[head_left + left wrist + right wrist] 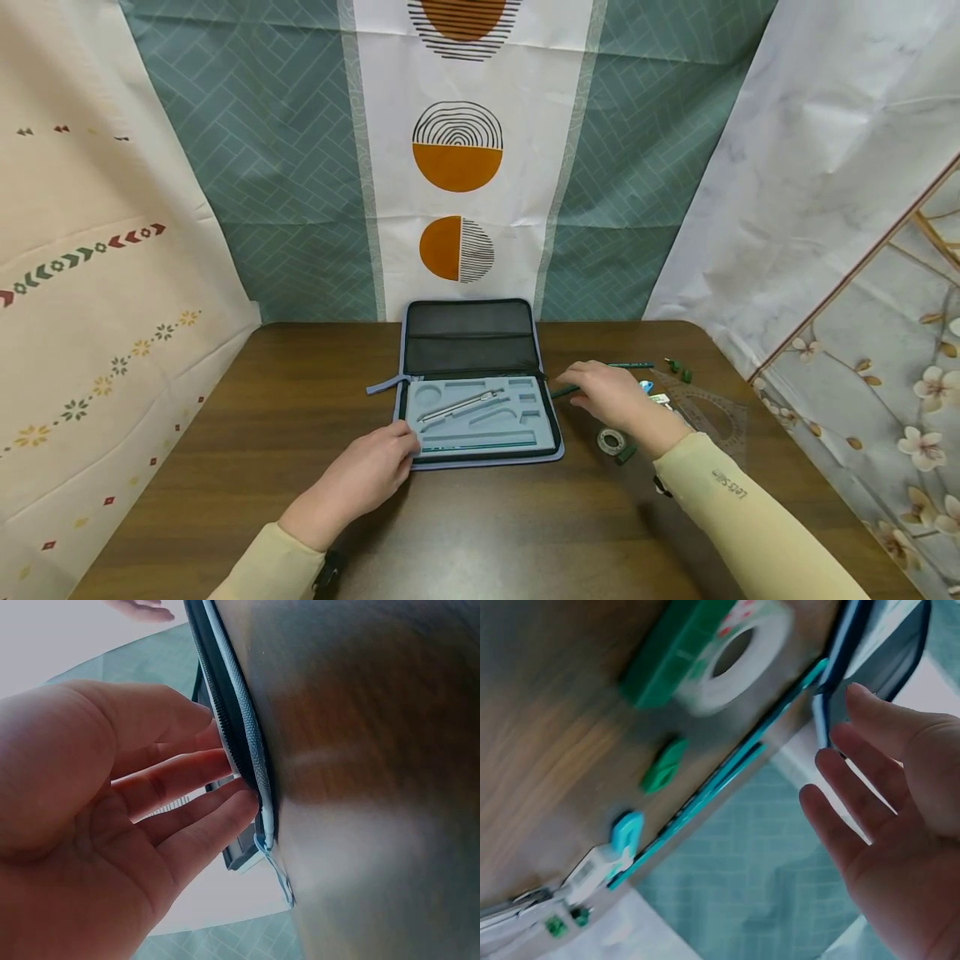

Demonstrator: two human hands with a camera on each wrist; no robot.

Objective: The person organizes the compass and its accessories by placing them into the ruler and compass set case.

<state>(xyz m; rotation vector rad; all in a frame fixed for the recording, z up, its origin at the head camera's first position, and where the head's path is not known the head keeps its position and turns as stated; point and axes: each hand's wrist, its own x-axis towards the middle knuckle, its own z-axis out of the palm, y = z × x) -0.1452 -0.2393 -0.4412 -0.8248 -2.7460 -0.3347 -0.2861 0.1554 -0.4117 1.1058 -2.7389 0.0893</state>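
Note:
A blue-edged zip case (558,450) lies unfolded on the table, its dark mesh lid (468,321) laid back. In its pale blue moulded tray (450,439), a silver compass (459,406) lies aslant, and a teal pencil (476,447) runs along the front edge. My left hand (375,458) touches the case's front left corner with extended fingertips, beside the zip (225,731). Over the table right of the case, my right hand (603,392) has its fingers loosely bent. Dark green pencils (697,801) lie close by; one (564,391) reaches the case's right edge by the fingertips.
Right of the case lie a tape roll (774,645), a green block (671,656), a small green piece (664,765) and a clear protractor (712,417). More green bits (678,369) sit further back. Patterned cloths (300,208) hang behind and beside the table.

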